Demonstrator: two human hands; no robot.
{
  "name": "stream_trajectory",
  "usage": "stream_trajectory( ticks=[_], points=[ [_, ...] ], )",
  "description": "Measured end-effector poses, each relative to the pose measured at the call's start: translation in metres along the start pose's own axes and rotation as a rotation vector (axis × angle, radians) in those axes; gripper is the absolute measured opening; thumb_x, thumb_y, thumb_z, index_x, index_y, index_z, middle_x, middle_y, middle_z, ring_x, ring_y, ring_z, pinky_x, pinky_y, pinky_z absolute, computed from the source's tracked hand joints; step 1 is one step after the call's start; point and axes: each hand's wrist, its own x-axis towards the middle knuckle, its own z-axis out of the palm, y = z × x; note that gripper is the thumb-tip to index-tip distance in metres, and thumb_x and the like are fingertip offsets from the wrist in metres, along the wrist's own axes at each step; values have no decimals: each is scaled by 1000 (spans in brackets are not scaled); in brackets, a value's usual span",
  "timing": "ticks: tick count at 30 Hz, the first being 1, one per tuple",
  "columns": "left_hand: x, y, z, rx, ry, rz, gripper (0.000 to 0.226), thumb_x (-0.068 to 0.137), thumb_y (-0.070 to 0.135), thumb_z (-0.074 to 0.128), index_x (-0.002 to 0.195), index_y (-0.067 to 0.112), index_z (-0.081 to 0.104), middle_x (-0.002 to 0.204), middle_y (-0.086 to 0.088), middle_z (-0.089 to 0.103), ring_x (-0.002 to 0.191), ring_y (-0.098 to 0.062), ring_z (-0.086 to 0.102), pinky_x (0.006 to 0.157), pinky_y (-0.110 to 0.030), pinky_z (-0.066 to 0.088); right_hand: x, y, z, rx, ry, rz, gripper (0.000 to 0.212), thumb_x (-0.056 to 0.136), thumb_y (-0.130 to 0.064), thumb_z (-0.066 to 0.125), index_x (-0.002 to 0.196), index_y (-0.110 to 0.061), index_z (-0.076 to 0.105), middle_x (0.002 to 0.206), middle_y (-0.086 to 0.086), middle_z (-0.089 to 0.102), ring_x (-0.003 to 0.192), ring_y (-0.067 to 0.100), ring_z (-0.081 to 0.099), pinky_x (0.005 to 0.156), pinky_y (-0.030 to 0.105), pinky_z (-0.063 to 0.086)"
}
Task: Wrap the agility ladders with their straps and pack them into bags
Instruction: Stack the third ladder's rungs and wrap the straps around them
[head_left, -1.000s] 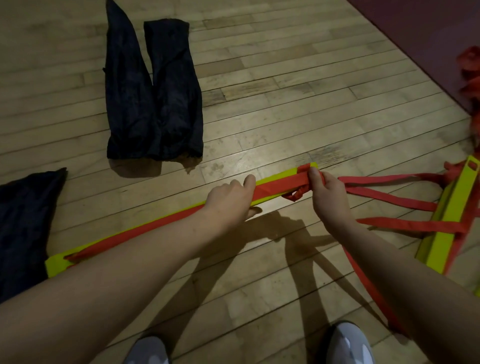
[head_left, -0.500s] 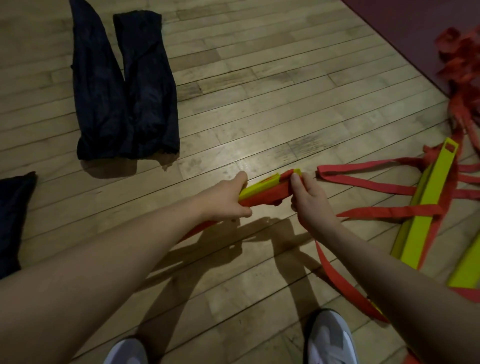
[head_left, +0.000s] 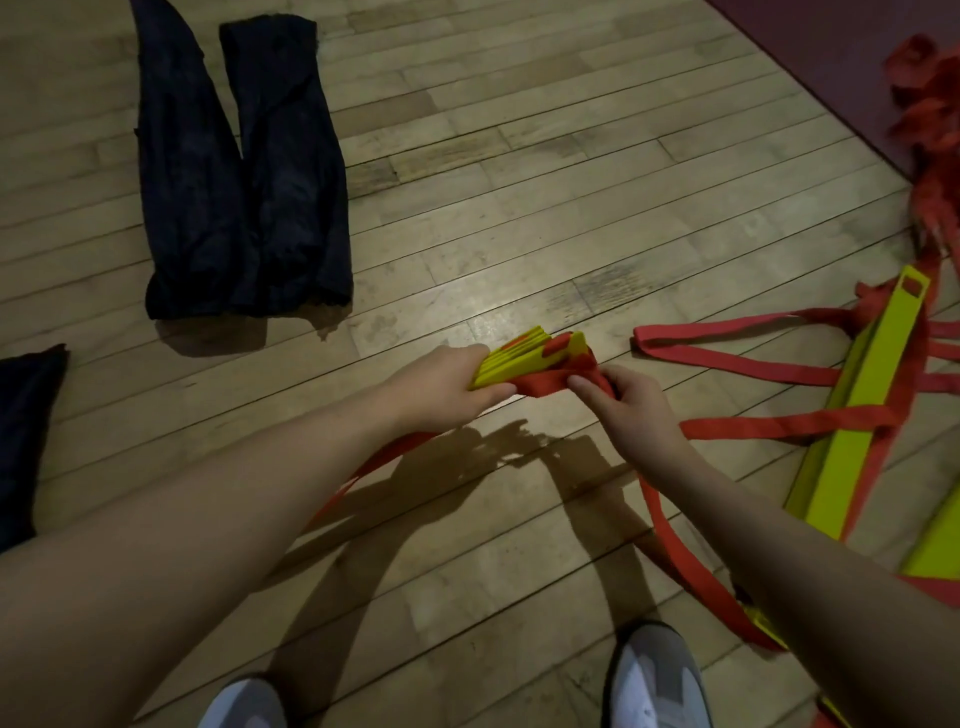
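I see the stacked yellow rungs (head_left: 524, 358) held just above the wooden floor (head_left: 519, 208), their long axis running from lower left to upper right, with the free end pointing away from me toward the upper right. My left hand (head_left: 441, 387) has its grip curled round the near part of the stack, so the rungs stick out beyond the fingers. My right hand (head_left: 628, 400) sits just right of the stack's end, its grip pinching the red strap (head_left: 550, 382) that crosses under the rungs; the strap trails down past that wrist to the floor. A second ladder (head_left: 862, 410), yellow rungs with loose red webbing, lies spread on the floor to the right, well apart from the stack. Two dark bags (head_left: 244, 171) lie flat at upper left, another (head_left: 23, 431) at the left edge.
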Motion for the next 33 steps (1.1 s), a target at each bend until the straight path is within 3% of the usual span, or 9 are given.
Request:
stream_trajectory(
  ticks=[3, 5, 7, 11, 13, 17, 21, 27, 33],
  points=[
    [0, 1, -2, 2, 17, -12, 33, 93, 52, 50, 104, 20, 49, 85, -2, 61, 72, -17, 62, 66, -38, 54, 0, 1, 5, 48, -17, 53, 24, 97, -25, 54, 92, -7, 70, 71, 3, 62, 60, 8, 55, 64, 28, 46],
    [2, 4, 0, 12, 54, -20, 34, 94, 53, 49, 105, 21, 49, 83, -1, 59, 71, -15, 60, 63, -35, 52, 2, 0, 10, 180, -18, 73, 18, 98, -18, 53, 104, -5, 64, 85, 7, 66, 71, 14, 63, 70, 30, 51],
    [4, 4, 4, 51, 82, -21, 36, 94, 54, 47, 109, 22, 48, 84, 1, 57, 71, -13, 57, 63, -33, 52, 3, -4, 12, 296, -14, 75, 28, 95, -14, 58, 121, -8, 53, 98, 8, 66, 83, 18, 68, 70, 23, 54],
    [9, 3, 12, 101, 94, -29, 44, 93, 58, 44, 117, 22, 46, 89, 1, 57, 74, -13, 57, 66, -35, 55, 5, -6, 10, 209, 22, -16, 48, 84, -15, 72, 125, -14, 49, 107, -10, 58, 93, -4, 62, 76, 11, 50],
    [10, 3, 12, 99, 86, -29, 44, 93, 59, 43, 117, 22, 46, 89, 1, 58, 75, -13, 57, 66, -34, 54, 7, -5, 10, 182, 17, -42, 44, 87, -15, 69, 125, -16, 48, 105, -5, 58, 88, 5, 62, 70, 18, 53],
    [11, -3, 12, 22, 68, -3, 42, 93, 58, 43, 109, 20, 49, 86, -3, 59, 72, -16, 57, 64, -37, 52, 10, -7, 8, 275, 17, 10, 19, 101, -15, 44, 114, -15, 58, 82, 1, 59, 63, 3, 51, 57, 18, 39],
    [13, -6, 10, 3, 73, 17, 43, 91, 60, 44, 101, 19, 52, 86, -5, 58, 73, -18, 55, 65, -39, 50, 13, -6, 5, 275, 43, 136, 25, 103, -18, 38, 91, -13, 60, 66, 4, 51, 59, 12, 47, 56, 26, 39],
    [8, -2, 11, -5, 69, 39, 39, 92, 57, 45, 95, 19, 51, 82, -5, 58, 71, -19, 57, 61, -36, 45, 21, -9, 9, 166, 68, 158, 21, 102, -10, 36, 101, -3, 55, 68, 9, 60, 47, 10, 54, 44, 18, 41],
    [9, -3, 11, 119, 174, 2, 40, 93, 58, 40, 103, 21, 48, 82, -1, 56, 71, -19, 55, 60, -33, 46, 3, -12, 25, 270, -16, 188, 22, 104, -14, 33, 101, -9, 54, 74, 14, 60, 46, 10, 50, 43, 19, 38]
  ],
)
